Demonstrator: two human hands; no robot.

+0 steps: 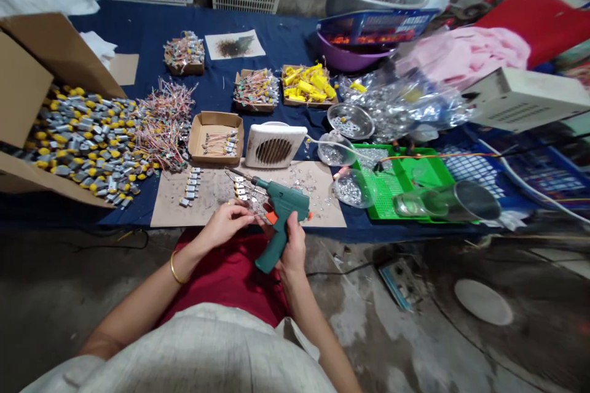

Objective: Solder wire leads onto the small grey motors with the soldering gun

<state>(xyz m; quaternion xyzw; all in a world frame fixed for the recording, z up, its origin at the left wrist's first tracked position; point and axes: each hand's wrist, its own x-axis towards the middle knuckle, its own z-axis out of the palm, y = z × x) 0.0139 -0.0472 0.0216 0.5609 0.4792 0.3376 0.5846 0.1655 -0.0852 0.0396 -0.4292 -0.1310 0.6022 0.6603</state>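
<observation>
My right hand (294,249) is wrapped round the handle of a green soldering gun (288,199) with an orange trigger. The gun's metal tip points left, above a short row of small motors (240,189) that it partly hides. My left hand (227,225) is closed in a pinch at the front edge of a cardboard sheet (318,196); what its fingertips hold, if anything, is too small to make out. Left of that row, several small silver motors (191,187) stand lined up on the sheet.
A large carton (87,191) spills yellow-capped motors (87,135) at left, beside bundled wires (163,123). Behind the sheet are a small box of wired parts (196,135) and a white vent fan (275,146). Bowls of metal bits (354,189) and a green tray (382,202) stand right.
</observation>
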